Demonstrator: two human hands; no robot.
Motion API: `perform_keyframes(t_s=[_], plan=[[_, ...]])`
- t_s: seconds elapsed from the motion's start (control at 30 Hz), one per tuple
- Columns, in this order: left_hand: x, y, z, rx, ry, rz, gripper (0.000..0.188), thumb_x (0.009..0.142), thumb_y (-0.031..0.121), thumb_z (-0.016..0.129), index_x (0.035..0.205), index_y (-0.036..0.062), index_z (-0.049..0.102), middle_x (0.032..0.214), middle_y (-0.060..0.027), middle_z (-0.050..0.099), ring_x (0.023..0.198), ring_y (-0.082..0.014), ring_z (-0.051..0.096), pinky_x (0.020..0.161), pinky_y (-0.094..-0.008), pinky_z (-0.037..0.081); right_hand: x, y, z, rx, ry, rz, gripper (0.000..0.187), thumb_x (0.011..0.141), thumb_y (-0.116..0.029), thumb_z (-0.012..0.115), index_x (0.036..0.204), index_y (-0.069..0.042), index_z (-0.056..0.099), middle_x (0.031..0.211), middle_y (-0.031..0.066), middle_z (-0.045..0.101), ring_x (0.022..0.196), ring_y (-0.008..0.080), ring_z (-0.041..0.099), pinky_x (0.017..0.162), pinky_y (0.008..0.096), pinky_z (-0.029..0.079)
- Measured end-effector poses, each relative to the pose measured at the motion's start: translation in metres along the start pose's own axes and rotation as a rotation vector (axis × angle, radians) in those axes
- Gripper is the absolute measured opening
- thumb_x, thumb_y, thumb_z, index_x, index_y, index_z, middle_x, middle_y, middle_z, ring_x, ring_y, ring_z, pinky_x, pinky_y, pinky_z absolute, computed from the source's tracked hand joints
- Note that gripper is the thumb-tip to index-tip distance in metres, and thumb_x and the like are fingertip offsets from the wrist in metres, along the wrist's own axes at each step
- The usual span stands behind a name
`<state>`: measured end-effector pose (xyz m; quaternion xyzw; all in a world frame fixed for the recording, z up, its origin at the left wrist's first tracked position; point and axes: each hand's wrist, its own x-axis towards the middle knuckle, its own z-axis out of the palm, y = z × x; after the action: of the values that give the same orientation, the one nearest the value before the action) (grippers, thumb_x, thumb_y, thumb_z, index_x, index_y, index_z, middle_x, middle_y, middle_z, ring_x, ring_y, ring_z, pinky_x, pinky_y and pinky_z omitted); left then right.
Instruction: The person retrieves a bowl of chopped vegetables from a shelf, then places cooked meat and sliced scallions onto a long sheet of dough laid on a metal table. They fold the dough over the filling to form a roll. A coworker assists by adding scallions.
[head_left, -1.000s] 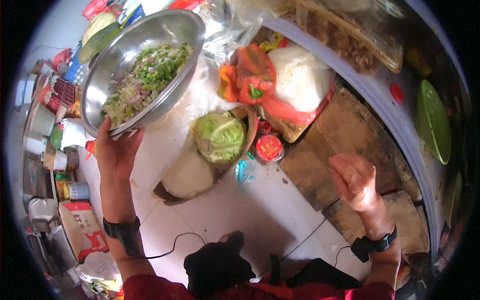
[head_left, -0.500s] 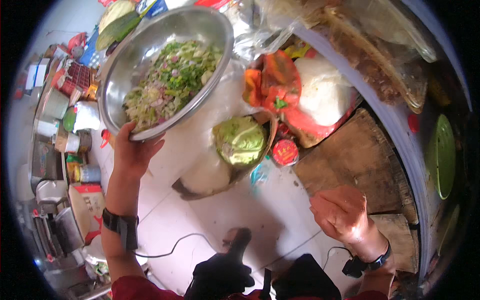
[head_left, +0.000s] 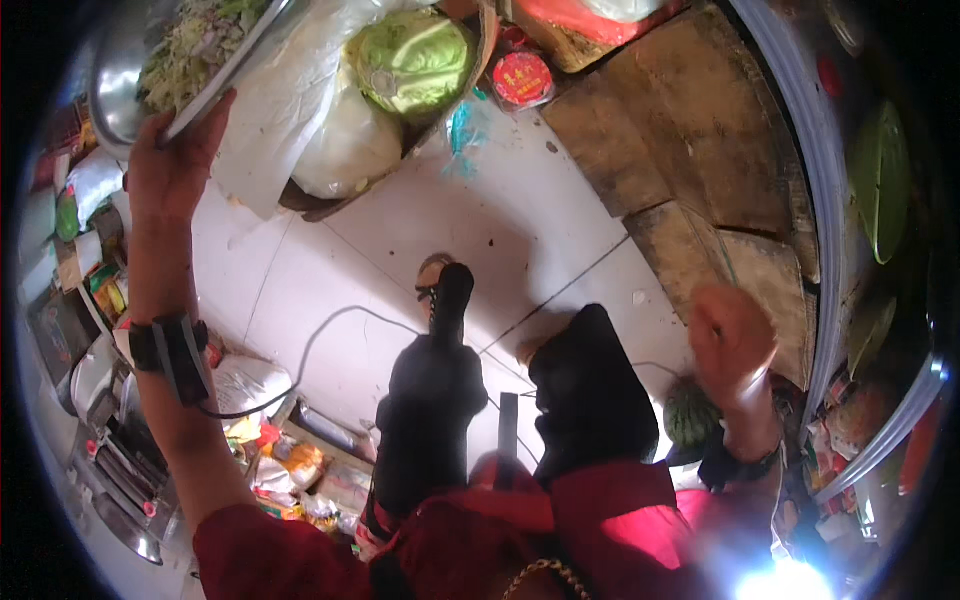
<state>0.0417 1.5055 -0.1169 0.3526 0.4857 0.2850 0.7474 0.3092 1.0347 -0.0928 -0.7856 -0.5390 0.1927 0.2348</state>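
My left hand (head_left: 178,158) grips the rim of a wide stainless-steel bowl (head_left: 118,75) at the upper left, thumb and fingers on either side of the edge. Chopped vegetables (head_left: 200,55), pale green with purplish bits, lie in the tilted bowl, which the picture's edge partly cuts off. My right hand (head_left: 733,340) hangs at the right, curled into a loose fist and slightly blurred. Nothing shows in it. Beneath it lie flattened cardboard sheets (head_left: 690,120), and a dark green striped watermelon (head_left: 690,412) is close by on the floor.
A green cabbage (head_left: 415,62) and a plastic-wrapped pale bundle (head_left: 350,145) sit in an open carton at the top. Beside them stands a red-lidded jar (head_left: 522,78). A cable (head_left: 325,325) crosses the tiled floor (head_left: 400,240). Packages (head_left: 290,465) line the left; shelving (head_left: 825,200) rises right.
The view has shifted down and toward me, showing my legs. The bowl in my left hand now sits farther up and left. My right fist has moved right and slightly up in the picture.
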Motion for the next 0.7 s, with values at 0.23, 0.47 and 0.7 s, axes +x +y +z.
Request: perform_keyframes(t_s=[0.23, 0.47, 0.7], plan=[[0.011, -0.001, -0.019, -0.143, -0.134, -0.061, 0.054, 0.09, 0.005, 0.038, 0.139, -0.012, 0.021, 0.139, -0.0338, 0.033, 0.131, -0.0457, 0.035, 0.111, -0.0533, 0.034, -0.077, -0.039, 0.034, 0.208, -0.223, 0.095, 0.02, 0.079, -0.01, 0.067, 0.098, -0.005, 0.065, 0.088, 0.0133, 0.065, 0.079, 0.0323, 0.063, 0.07, 0.0405, 0.051], [0.015, -0.007, -0.02, -0.228, 0.034, -0.095, 0.026, 0.09, 0.006, 0.045, 0.112, -0.009, 0.046, 0.12, -0.0225, 0.054, 0.109, -0.0403, 0.056, 0.095, -0.0558, 0.05, -0.124, -0.098, -0.002, 0.397, -0.33, 0.284, 0.022, 0.082, -0.013, 0.065, 0.102, -0.003, 0.065, 0.089, 0.0171, 0.065, 0.08, 0.0323, 0.064, 0.071, 0.0399, 0.052], [-0.008, 0.02, -0.012, -0.207, 0.152, -0.249, 0.02, 0.091, 0.008, 0.047, 0.105, -0.0064, 0.046, 0.109, -0.0184, 0.054, 0.097, -0.0319, 0.06, 0.081, -0.0403, 0.059, -0.124, -0.173, -0.08, 0.303, -0.352, 0.438, 0.02, 0.082, -0.015, 0.066, 0.098, -0.004, 0.066, 0.088, 0.0142, 0.066, 0.077, 0.0283, 0.066, 0.07, 0.0367, 0.053]])
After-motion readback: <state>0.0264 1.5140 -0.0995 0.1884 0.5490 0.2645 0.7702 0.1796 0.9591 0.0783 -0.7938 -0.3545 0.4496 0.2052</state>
